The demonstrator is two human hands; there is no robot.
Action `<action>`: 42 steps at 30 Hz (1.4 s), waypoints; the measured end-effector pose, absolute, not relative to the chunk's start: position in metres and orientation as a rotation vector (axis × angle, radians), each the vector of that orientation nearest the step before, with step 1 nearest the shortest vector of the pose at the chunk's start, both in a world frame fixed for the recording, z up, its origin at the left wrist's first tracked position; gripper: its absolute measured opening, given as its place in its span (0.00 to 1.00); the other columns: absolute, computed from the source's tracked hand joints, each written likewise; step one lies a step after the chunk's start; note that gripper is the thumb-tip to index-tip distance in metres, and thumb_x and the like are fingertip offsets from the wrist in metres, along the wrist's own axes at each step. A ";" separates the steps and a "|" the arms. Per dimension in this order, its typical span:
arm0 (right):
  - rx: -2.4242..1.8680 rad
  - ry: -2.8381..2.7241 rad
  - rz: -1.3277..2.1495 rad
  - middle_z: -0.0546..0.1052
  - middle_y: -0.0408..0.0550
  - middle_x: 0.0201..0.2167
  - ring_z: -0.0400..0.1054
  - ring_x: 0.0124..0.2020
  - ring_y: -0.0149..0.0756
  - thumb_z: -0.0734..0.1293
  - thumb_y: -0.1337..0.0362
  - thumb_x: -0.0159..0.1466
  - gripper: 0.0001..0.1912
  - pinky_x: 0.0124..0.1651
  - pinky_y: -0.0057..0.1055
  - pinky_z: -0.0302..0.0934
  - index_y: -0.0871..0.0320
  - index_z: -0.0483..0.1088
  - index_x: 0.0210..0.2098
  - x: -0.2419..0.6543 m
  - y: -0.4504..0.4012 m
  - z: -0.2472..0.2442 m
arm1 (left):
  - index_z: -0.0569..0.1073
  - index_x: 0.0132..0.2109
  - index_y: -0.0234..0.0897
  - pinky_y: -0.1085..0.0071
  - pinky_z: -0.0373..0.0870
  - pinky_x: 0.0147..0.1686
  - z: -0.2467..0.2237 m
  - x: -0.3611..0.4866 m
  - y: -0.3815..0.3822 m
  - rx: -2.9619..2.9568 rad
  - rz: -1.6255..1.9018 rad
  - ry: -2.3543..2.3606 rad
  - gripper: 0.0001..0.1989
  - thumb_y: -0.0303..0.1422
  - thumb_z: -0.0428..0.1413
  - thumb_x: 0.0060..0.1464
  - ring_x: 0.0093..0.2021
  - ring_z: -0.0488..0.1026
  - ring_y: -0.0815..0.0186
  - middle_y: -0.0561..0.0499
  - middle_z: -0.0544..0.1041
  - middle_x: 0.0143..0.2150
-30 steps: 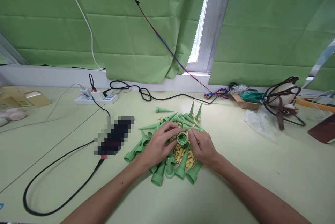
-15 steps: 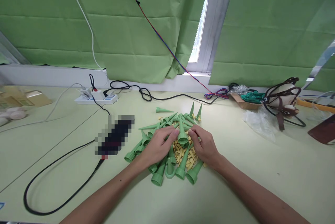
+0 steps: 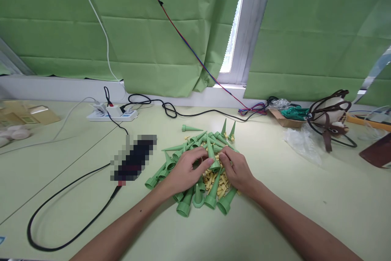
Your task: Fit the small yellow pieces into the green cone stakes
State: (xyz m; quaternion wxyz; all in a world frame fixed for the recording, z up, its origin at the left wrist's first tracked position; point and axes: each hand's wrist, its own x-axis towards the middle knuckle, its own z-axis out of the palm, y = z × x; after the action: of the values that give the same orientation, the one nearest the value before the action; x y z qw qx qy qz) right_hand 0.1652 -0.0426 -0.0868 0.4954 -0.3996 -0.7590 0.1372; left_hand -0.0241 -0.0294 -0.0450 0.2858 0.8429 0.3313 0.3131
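Observation:
Green plastic cones [image 3: 183, 207] lie heaped at the middle of the table, round a pile of small yellow pieces [image 3: 224, 187]. Over the heap, my left hand [image 3: 188, 170] holds one green cone [image 3: 211, 151] between thumb and fingers, its tip pointing up and away. My right hand [image 3: 237, 168] is closed just right of that cone, above the yellow pieces; what its fingers pinch is too small to name. Behind the heap, two green cones [image 3: 232, 131] stand upright with yellow pieces at their bases. Another cone [image 3: 192, 128] lies on its side.
A pixelated dark device [image 3: 134, 159] with a black cable lies left of the heap. Farther back are a white power strip [image 3: 113, 115] and cables along the wall. At the right are clear plastic [image 3: 302, 145], a cardboard box [image 3: 285, 120] and a dark red object [image 3: 377, 152].
My left thumb has moved slightly right, across the held cone. The cone's wide end has shifted a little right and down, so it leans more. My right hand has barely moved.

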 end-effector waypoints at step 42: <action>-1.057 -1.736 0.286 0.60 0.39 0.21 0.54 0.22 0.30 0.53 0.59 0.73 0.16 0.27 0.28 0.51 0.55 0.57 0.29 0.165 -0.045 -0.082 | 0.66 0.34 0.36 0.70 0.62 0.35 -0.048 -0.023 -0.030 2.251 0.947 0.981 0.13 0.36 0.45 0.67 0.33 0.65 0.66 0.52 0.67 0.32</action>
State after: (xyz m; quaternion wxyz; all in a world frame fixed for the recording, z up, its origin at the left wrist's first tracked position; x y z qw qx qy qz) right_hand 0.1647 -0.0451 -0.0819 0.5180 -0.4404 -0.7236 0.1191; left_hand -0.0231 -0.0295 -0.0481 0.2521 0.8276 0.3608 0.3482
